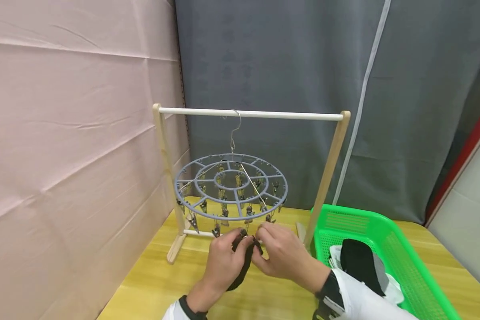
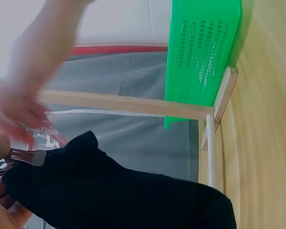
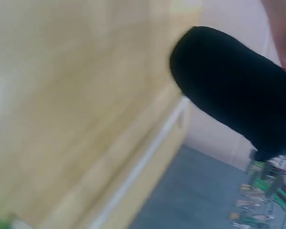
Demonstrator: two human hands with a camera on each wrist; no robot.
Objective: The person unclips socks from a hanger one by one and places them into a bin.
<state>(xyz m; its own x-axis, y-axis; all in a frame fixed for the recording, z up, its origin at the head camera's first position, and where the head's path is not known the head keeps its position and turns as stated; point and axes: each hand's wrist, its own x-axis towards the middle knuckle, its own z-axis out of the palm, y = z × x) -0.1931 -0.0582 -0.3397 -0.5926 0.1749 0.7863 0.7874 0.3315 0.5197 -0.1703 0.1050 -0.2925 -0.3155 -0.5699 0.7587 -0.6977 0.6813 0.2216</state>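
Note:
A black sock [image 1: 240,271] hangs below the front rim of a round grey clip hanger [image 1: 232,218]. My left hand [image 1: 226,258] pinches the sock near its top edge, by a metal clip [image 2: 31,156] whose tip meets the fabric. Close on the other side is my right hand [image 1: 282,251], its fingers bent near the sock's upper edge. That hand looks blurred in the left wrist view, with its fingers loose and apart from the cloth. The right wrist view shows the sock's rounded end [image 3: 200,57] but not the right hand's fingers.
The hanger hooks over a white rail [image 1: 288,115] on a wooden stand [image 1: 328,178]. Several other clips [image 1: 193,221] dangle from its rings. A green basket [image 1: 416,262] at the right holds black, grey and white cloth items [image 1: 358,262]. A pink-covered wall [image 1: 84,133] stands at the left.

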